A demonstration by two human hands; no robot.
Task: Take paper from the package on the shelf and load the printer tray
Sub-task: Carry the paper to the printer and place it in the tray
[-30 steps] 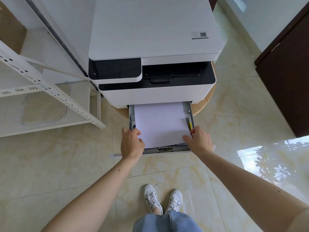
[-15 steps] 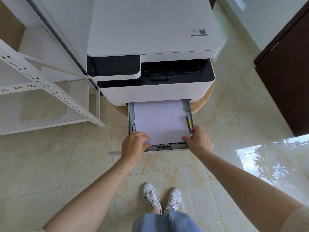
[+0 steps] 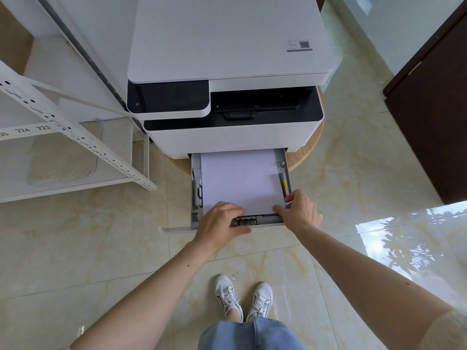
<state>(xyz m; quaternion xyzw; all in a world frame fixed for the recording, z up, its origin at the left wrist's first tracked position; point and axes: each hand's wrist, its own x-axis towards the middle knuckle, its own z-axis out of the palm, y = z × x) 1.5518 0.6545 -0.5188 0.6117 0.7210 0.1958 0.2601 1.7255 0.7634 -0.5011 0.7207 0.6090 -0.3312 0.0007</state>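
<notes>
While the tray (image 3: 195,188) is standing pulled out from the base of the printer (image 3: 227,59), a stack of white paper (image 3: 240,180) is lying flat inside it, filling most of the space between the side guides. The left hand (image 3: 218,223) is resting over the near left corner of the stack, fingers curled loosely and spread across the tray's front edge; nothing is being pinched, and the grip is reading as loose and apart. The right hand (image 3: 299,210) is sitting at the near right corner, thumb and fingers bent around the paper's edge and the right guide beside the yellow marker (image 3: 284,184); whether they are actually clamping the sheets cannot be told from this angle. The printer is sitting on a round wooden stand (image 3: 309,152). A white metal shelf (image 3: 75,137) is standing to the left, with numbered labels on its rail; no paper package is showing on it here. Below, on the pale tiled floor (image 3: 101,248), white sneakers (image 3: 242,296) and the hem of blue jeans (image 3: 250,334) are showing.
</notes>
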